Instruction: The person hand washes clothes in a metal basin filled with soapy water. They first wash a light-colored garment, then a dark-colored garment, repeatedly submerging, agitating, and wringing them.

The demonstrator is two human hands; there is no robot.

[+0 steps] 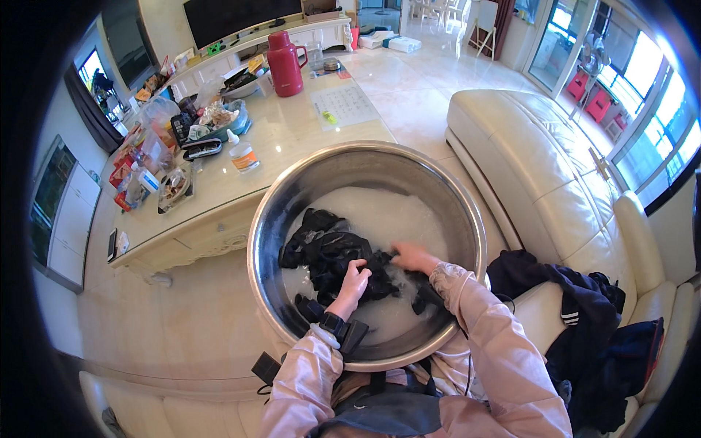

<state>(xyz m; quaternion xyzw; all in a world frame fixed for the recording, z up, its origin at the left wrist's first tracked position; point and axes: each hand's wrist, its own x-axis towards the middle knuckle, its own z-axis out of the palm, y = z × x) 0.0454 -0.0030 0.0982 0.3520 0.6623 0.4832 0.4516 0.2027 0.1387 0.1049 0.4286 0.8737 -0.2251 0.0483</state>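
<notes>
A large round steel basin (367,147) stands before me, holding cloudy, whitish soapy water (397,213). Wet black cloth (334,246) lies bunched in it, left of the middle and partly under the surface. My left hand (354,284) grips the near side of this cloth, thumb and fingers curled over it. On the right, my right hand (414,257) is at the cloth's right end, blurred, its fingertips against the fabric. Whether those fingers are closed on it is hard to see. A black device is strapped to my left wrist.
Left of the basin, a cream table (279,131) carries a red thermos jug (285,64), a clear bottle with an orange label (242,153) and cluttered bags. At right, dark clothes (597,350) lie on a cream leather sofa (526,164). A cable hangs near my right arm.
</notes>
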